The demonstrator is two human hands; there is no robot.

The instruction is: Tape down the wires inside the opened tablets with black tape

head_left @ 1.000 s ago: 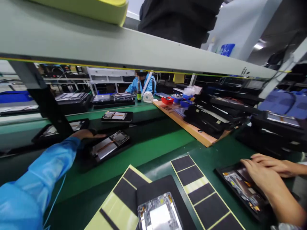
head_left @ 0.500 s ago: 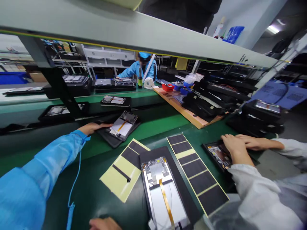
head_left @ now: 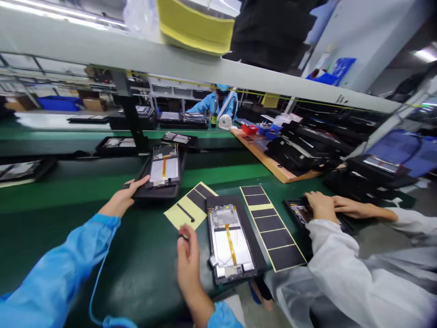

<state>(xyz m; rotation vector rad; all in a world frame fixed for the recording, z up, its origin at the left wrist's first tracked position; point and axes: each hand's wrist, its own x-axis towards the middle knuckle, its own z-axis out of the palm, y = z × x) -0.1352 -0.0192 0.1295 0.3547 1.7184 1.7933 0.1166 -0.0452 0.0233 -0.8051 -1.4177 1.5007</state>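
At the left, my left hand (head_left: 123, 197) grips the near left edge of a black tray (head_left: 155, 193), thumb on top. In that tray lies an opened tablet (head_left: 165, 169) with its battery and an orange ribbon cable showing. My right hand (head_left: 189, 257) is raised over the bench, its fingers loosely curled and apart, with nothing clearly held. It is nearest to a yellow backing sheet (head_left: 175, 214) with black adhesive pieces. Right of that hand, another opened tablet (head_left: 232, 241) rests on a black tray (head_left: 251, 237).
A long sheet of black stickers (head_left: 273, 228) lies to the right. Beside it, a co-worker's hands (head_left: 324, 207) work on another tablet (head_left: 300, 212). More trays (head_left: 119, 145) stand on the far strip. A wooden board (head_left: 259, 157) holds bins and stacked black trays. A shelf beam (head_left: 273, 79) crosses above.
My left hand has drawn the tray with the tablet closer, turning it more upright in view. My right hand has risen from the bottom edge to beside the yellow sheet. The view has swung left.
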